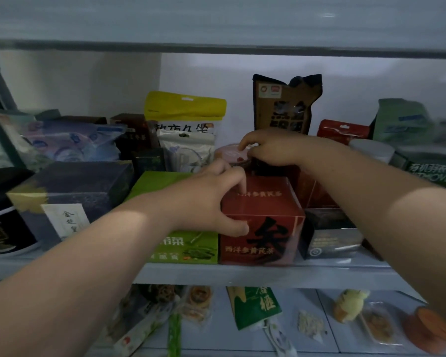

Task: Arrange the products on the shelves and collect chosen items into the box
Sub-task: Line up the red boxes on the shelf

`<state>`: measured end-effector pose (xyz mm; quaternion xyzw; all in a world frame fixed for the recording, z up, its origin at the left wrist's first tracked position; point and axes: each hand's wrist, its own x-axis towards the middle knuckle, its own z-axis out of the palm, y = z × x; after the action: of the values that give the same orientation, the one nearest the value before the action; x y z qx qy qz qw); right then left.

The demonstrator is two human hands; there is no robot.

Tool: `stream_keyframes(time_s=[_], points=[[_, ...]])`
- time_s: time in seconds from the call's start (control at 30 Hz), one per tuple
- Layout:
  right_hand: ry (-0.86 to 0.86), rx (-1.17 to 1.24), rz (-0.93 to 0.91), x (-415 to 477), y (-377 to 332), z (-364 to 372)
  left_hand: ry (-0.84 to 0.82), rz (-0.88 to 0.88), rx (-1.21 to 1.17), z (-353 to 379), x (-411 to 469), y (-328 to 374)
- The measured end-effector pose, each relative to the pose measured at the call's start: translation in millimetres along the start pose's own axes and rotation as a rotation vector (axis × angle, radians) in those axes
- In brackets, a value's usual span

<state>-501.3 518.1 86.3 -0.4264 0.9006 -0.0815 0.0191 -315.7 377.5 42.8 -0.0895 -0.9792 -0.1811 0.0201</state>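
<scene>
Fingers (229, 173) of left hand (204, 202) curled over red cardboard tea box (265, 233), thumb on its front. I see box upright at grey shelf (242, 275) edge, print facing me, near-cubic. Right hand (268, 148) pinches round pink-lidded tub (228, 153) behind it.

Tea box (262, 220) at shelf (242, 275) front, centre; veg box (188, 247) touching its L side, foil box (332, 238) just R. Lidded cup (231, 153) behind tea box, tall pouch (286, 104) further back. L hand (206, 199) on tea box, R hand (271, 148) on cup.
</scene>
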Motion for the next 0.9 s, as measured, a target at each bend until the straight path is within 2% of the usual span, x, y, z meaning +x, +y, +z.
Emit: stream_keyframes(time_s=[0.2, 0.3, 0.4, 0.53, 0.73, 0.9], points=[[0.023, -0.096, -0.003, -20.3, 34.4, -18.5, -0.097, -0.015, 0.006, -12.7, 4.5, 8.9], [-0.007, -0.172, -0.023, -26.5, 53.7, -22.4, 0.041, -0.001, 0.027, -28.3, 27.7, 16.9], [-0.067, -0.231, -0.017, -37.1, 61.9, -23.3, 0.122, 0.011, 0.232, -37.7, 75.3, 19.0], [-0.155, -0.255, -0.055, -44.5, 68.3, -16.4, -0.066, -0.036, 0.435, -36.8, 138.7, 24.1], [-0.163, -0.239, -0.086, -44.4, 75.4, -15.2, -0.293, -0.090, 0.581, -17.9, 198.6, 28.1], [-0.145, -0.172, -0.086, -44.8, 78.9, -12.7, -0.400, -0.136, 0.575, -1.0, 223.5, 28.2]])
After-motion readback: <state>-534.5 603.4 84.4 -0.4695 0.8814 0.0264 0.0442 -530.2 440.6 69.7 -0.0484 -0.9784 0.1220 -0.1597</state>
